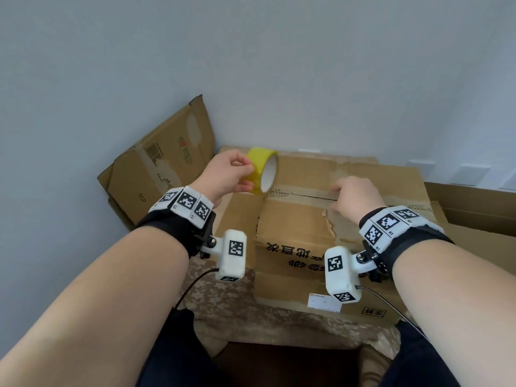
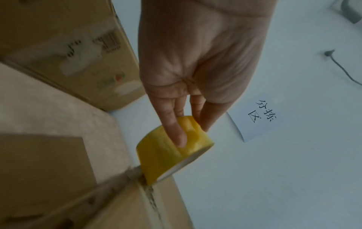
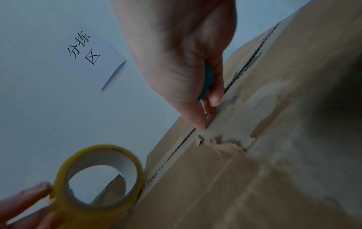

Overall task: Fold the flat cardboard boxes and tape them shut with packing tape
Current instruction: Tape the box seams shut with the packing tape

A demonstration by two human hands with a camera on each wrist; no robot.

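The wall (image 1: pixel 251 65) closes the far side and the left, so my open room is toward me and to the right. The big box (image 1: pixel 301 227) in front of me is already folded up, its top flaps closed and meeting at a seam (image 1: pixel 304 194) that runs left to right; old torn tape and ripped paper mark the top. I judge the folding of this one done and the taping only begun: a strip seems to run along the seam between my hands, though I cannot tell how much of it is stuck down. Flat cardboard (image 1: pixel 159 166) leans against the wall at the far left, touching the box's far-left corner, and more cardboard (image 1: pixel 474 208) lies to the right, so other boxes are left to do. My left hand (image 1: pixel 226 177) pinches the yellow tape roll (image 1: pixel 264 170), fingers on its outer face, with the roll standing on edge at the seam's left end. My right hand (image 1: pixel 354 195) is curled, thumb and fingertips pressing down on the seam further right, and something teal (image 3: pixel 207 80) sits in that grip, too hidden to name. A paper sign (image 2: pixel 258 119) hangs on the wall beyond.
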